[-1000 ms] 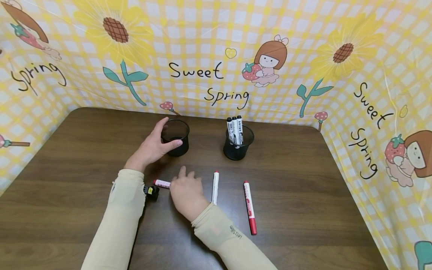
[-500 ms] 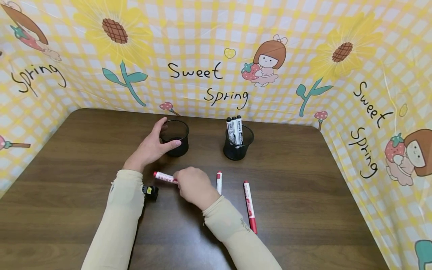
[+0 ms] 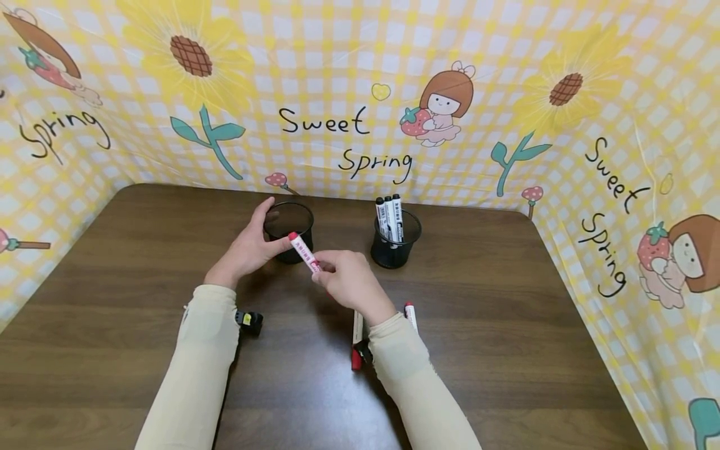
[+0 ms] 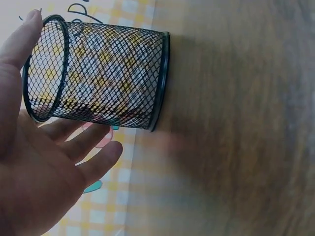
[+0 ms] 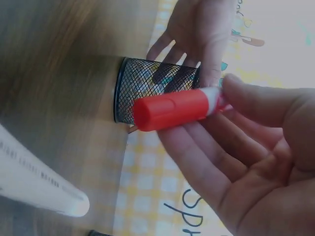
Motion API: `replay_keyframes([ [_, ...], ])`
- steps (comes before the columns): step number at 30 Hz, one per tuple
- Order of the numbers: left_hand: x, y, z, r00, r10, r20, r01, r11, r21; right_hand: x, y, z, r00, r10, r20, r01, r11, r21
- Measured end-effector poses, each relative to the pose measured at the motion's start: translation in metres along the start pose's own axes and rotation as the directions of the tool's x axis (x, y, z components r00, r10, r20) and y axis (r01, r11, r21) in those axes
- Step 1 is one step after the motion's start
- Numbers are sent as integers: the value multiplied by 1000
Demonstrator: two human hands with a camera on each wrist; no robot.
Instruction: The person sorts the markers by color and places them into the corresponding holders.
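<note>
My left hand (image 3: pixel 245 252) is around the left black mesh cup (image 3: pixel 306 229), thumb at the near side of its rim. The left wrist view shows this hand (image 4: pixel 44 167) with its fingers behind the cup (image 4: pixel 108 73), which holds nothing. Between thumb and fingers, my right hand (image 3: pixel 357 281) pinches a white marker (image 3: pixel 304 252) above the table, its red end tilted up toward the cup's rim. Its red cap (image 5: pixel 172 109) points toward the camera in the right wrist view, the right hand (image 5: pixel 256 172) behind it.
A second mesh cup (image 3: pixel 388 255) at the back right holds several black-capped markers (image 3: pixel 392 222). Another red-capped marker (image 3: pixel 357 357) lies partly under my right wrist, and one more (image 3: pixel 411 314) lies right of it, partly hidden by the sleeve. Patterned cloth (image 3: pixel 315 62) stands behind the table.
My right hand has lifted the marker off the table and moved it up toward the left cup, turning its end upward. My left hand has stayed at the cup.
</note>
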State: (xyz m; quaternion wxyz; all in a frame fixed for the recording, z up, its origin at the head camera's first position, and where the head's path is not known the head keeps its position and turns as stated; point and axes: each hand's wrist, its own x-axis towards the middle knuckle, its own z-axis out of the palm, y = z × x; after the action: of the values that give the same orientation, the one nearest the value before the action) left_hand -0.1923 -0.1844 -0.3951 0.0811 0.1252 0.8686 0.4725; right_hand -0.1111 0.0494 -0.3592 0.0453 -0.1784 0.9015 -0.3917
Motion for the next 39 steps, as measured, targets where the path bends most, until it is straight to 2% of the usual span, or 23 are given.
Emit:
replay_keyframes([
  [4, 4, -10, 1, 1000, 29, 9, -28, 993, -113, 1, 0, 0, 998, 30, -53, -23, 992, 125],
  [9, 6, -16, 5, 1000, 12, 12, -9, 980, -200, 2, 1, 1, 993, 35, -109, -7, 969, 248],
  [13, 5, -16, 5, 1000, 3, 18, 1, 980, -197, 4, 2, 2, 986, 3, -168, 49, 952, 303],
  [19, 5, -13, 8, 1000, 18, 21, -15, 988, -157, 6, 2, 1, 969, -37, -243, 126, 925, 359],
  [23, 6, -17, 11, 999, 37, 36, -30, 983, -178, 11, 2, -1, 952, -47, -303, 167, 910, 381],
  [27, 6, -22, 13, 993, 62, 96, -37, 969, -243, 22, 1, -4, 940, -34, -340, 188, 883, 431],
  [31, 5, -25, 13, 986, 90, 137, -48, 956, -289, 39, 1, -9, 937, -26, -349, 198, 860, 470],
  [36, 5, -26, 11, 981, 121, 153, -68, 948, -311, 61, -2, -11, 934, -35, -354, 214, 851, 480],
  [39, 6, -25, 10, 975, 159, 153, -97, 931, -352, 73, -6, -7, 940, -60, -337, 223, 855, 469],
])
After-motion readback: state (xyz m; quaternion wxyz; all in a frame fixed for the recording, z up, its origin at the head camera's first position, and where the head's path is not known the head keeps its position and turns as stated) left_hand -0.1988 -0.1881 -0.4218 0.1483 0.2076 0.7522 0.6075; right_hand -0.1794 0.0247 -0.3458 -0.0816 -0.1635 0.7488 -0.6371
